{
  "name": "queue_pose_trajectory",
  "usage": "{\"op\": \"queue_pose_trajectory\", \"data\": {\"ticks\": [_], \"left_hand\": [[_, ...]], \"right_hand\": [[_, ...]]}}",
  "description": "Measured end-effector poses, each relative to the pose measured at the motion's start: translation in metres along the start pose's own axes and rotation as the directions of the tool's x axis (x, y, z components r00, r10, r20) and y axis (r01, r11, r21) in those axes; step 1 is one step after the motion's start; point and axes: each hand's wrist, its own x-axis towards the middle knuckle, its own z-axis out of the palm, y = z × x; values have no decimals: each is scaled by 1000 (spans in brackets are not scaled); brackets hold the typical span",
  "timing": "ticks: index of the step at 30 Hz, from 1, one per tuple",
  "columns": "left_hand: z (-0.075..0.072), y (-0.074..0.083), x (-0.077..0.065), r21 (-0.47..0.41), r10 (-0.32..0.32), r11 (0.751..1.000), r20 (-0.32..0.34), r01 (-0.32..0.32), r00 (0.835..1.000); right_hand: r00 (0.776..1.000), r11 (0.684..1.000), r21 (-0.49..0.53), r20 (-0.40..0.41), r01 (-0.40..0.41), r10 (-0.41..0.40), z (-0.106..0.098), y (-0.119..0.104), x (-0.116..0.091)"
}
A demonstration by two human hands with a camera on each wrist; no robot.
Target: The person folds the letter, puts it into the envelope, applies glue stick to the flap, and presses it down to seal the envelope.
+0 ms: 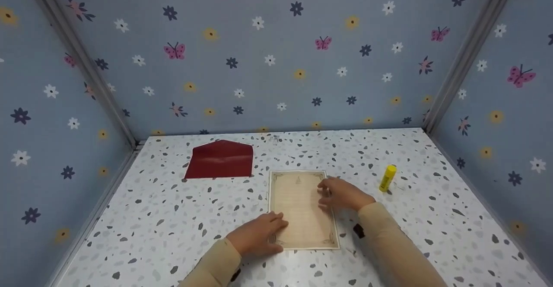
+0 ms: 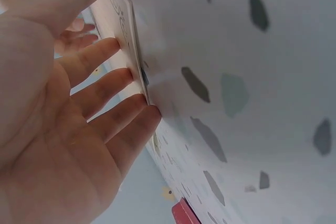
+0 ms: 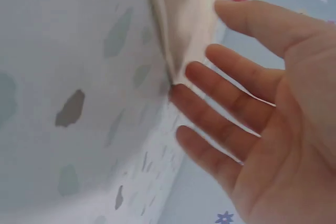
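Note:
A cream sheet of paper [image 1: 302,218] with an ornamental border lies flat on the table in the head view, its short edge toward me. My left hand [image 1: 259,233] rests at its lower left edge, with fingers spread and fingertips on the paper. In the left wrist view, the fingers [image 2: 105,87] of that hand are loosely extended along the paper's edge [image 2: 126,30]. At the upper right edge is my right hand [image 1: 343,193], its fingertips over the border. The right wrist view shows its fingers [image 3: 226,114] apart and relaxed beside the paper's corner [image 3: 176,61].
A dark red envelope [image 1: 222,161] with its flap raised lies at the back left. A yellow glue stick [image 1: 388,178] is to the right of my right hand. Flower-patterned panels [image 1: 276,62] wall the speckled table [image 1: 173,218] at the back and sides.

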Motion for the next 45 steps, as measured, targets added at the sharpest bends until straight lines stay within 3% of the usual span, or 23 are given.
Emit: {"op": "queue_pose_trajectory", "data": {"ticks": [11, 19, 30, 35, 45], "left_hand": [[-1, 0, 1, 7, 9, 1000, 2, -9, 1000], [-4, 0, 3, 9, 18, 1000, 13, -18, 1000], [-3, 0, 2, -4, 6, 1000, 14, -6, 1000], [-3, 0, 1, -14, 8, 1000, 11, -8, 1000], [-3, -1, 2, -18, -3, 1000, 11, 4, 1000]], "right_hand": [[998, 996, -69, -27, -51, 49, -5, 6, 33], [997, 995, -77, 41, -58, 62, -11, 14, 49], [994, 992, -95, 63, -81, 87, -8, 14, 54], [988, 988, -72, 67, -137, 142, -7, 13, 55], [985, 986, 32, 60, -163, 161, -8, 3, 52]]}}
